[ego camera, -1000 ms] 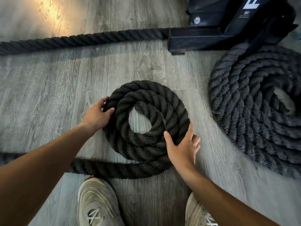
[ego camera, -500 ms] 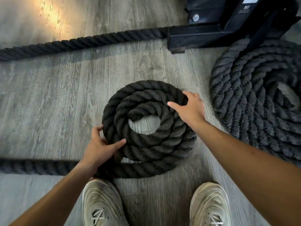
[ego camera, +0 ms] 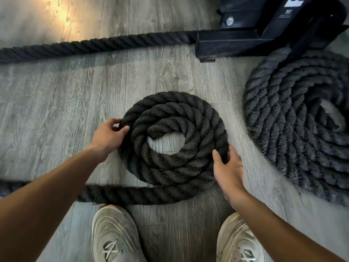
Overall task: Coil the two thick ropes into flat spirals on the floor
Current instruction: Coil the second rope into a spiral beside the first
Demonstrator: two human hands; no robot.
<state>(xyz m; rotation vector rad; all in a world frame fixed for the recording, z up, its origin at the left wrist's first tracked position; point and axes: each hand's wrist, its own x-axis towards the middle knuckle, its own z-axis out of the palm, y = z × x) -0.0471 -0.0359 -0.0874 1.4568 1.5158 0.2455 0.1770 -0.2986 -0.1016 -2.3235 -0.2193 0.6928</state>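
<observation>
A thick black rope lies as a small flat spiral [ego camera: 175,167] of about three turns in the middle of the floor. Its loose tail [ego camera: 132,194] runs left along the floor just in front of my shoes. My left hand [ego camera: 108,136] grips the spiral's outer turn on the left side. My right hand [ego camera: 227,167] clasps the outer turn at the lower right, thumb on top. A second, larger grey rope coil [ego camera: 294,129] with several turns lies at the right, partly cut off by the frame edge.
A straight length of rope [ego camera: 94,45] crosses the floor at the back and meets a black metal frame base [ego camera: 245,42] at the top right. My two pale sneakers [ego camera: 115,233] stand at the bottom. The floor is grey wood plank.
My left hand went from the spiral's lower left up to its left side. My right hand went from the upper right down to the lower right. The spiral has turned and looks tighter.
</observation>
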